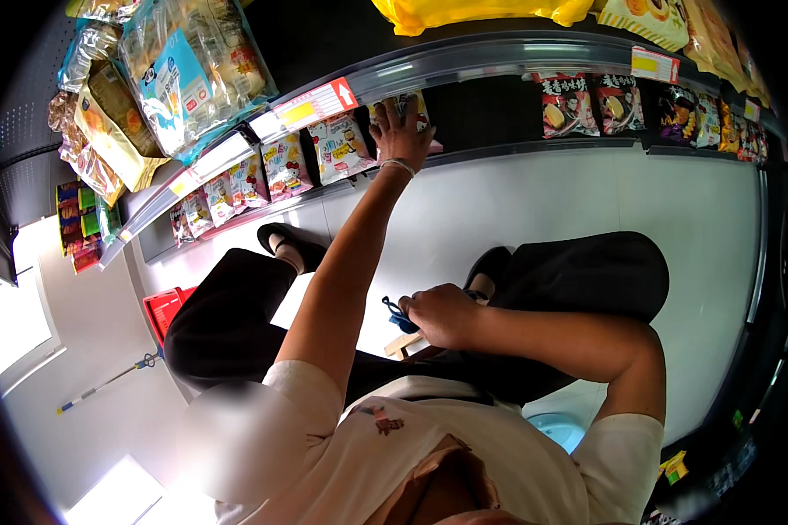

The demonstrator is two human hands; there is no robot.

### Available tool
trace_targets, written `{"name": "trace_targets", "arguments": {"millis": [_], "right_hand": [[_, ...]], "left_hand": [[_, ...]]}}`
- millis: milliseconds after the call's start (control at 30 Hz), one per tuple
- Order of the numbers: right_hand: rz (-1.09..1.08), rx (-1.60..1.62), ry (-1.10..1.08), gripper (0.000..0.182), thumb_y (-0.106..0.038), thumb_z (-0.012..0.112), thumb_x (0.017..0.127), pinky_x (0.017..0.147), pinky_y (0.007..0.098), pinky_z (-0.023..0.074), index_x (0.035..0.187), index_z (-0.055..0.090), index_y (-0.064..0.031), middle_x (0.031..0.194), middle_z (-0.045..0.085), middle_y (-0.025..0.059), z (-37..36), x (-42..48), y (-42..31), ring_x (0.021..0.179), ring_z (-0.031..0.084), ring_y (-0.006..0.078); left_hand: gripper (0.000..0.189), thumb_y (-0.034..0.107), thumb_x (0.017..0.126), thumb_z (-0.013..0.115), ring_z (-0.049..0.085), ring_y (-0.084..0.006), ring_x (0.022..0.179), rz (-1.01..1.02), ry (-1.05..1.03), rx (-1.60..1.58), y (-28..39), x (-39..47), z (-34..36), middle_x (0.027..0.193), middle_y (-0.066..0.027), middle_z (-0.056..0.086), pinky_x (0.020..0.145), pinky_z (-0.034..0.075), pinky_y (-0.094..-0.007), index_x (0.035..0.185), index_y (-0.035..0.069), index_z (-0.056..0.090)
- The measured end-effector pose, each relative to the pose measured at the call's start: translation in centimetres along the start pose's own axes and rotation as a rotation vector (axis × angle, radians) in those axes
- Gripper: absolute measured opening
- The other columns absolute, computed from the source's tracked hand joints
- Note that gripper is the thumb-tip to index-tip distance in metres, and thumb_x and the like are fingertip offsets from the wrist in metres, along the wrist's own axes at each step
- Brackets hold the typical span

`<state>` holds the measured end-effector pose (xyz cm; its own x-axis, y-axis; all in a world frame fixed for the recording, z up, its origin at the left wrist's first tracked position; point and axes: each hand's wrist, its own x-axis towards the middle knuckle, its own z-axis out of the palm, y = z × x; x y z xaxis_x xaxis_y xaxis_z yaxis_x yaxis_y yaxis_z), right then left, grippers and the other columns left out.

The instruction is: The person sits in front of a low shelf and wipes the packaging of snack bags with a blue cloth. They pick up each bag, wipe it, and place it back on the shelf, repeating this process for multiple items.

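Note:
My left hand [400, 134], a bracelet at its wrist, reaches to the lower shelf. Its fingers are spread over the front of a pink and white snack bag [419, 108], which it partly hides. Similar snack bags [341, 146] stand in a row to its left, and a dark gap lies to its right. Near my right knee, my right hand [443, 315] is closed round a bunched dark blue cloth [400, 318], with a loop sticking out.
Above runs a clear shelf edge [459, 69] with price tags, holding bagged bread [190, 79] and a yellow package [479, 13]. Red snack bags [568, 108] stand farther right. A red crate [164, 312], a pole [105, 384], a wooden stool [400, 344] and a blue basin [558, 428] are lower down.

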<state>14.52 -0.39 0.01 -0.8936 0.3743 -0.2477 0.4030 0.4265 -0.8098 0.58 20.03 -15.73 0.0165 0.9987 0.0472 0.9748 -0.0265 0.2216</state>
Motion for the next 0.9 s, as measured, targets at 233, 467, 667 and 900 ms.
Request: {"name": "trace_targets", "arguments": {"millis": [233,467,667,900], "right_hand": [[-0.021,-0.005,-0.001,0.019,-0.008,0.059,0.079,0.063,0.0420,0.0546,0.093,0.056,0.0040,0.076,0.066,0.0185,-0.1,-0.1,0.0,0.072,0.069,0.0329],[-0.042,-0.069,0.036,0.017,-0.008,0.059,0.077,0.061,0.0388,0.0548,0.089,0.056,0.0039,0.072,0.066,0.0186,-0.4,-0.3,-0.1,0.070,0.069,0.0309],[-0.075,-0.121,0.092,0.016,-0.009,0.062,0.075,0.060,0.0386,0.0545,0.084,0.057,0.0027,0.072,0.066,0.0156,0.0,-0.4,0.1,0.067,0.068,0.0292],[-0.035,0.039,0.100,0.014,-0.010,0.065,0.076,0.060,0.0378,0.0549,0.080,0.059,0.0017,0.068,0.065,0.0127,0.7,0.1,0.5,0.063,0.067,0.0248]], "left_hand": [[0.072,0.048,0.087,0.060,0.015,-0.0467,0.141,-0.042,0.023,0.020,0.0,-0.7,1.3,0.152,-0.0251,0.019,0.104,0.022,-0.0695,0.147,0.022,0.031],[0.072,0.047,0.087,0.060,0.016,-0.0459,0.141,-0.031,0.005,0.031,-0.1,-0.7,1.4,0.156,-0.0210,0.012,0.105,0.021,-0.0679,0.149,0.024,0.030],[0.076,0.042,0.086,0.063,0.019,-0.0445,0.141,0.089,0.067,0.034,1.2,0.2,-0.2,0.153,-0.0242,0.019,0.108,0.019,-0.0653,0.148,0.015,0.029],[0.080,0.041,0.086,0.065,0.034,-0.0437,0.134,0.241,0.027,-0.173,5.6,8.4,2.3,0.144,-0.0289,0.034,0.111,0.029,-0.0508,0.144,-0.001,0.028]]}}
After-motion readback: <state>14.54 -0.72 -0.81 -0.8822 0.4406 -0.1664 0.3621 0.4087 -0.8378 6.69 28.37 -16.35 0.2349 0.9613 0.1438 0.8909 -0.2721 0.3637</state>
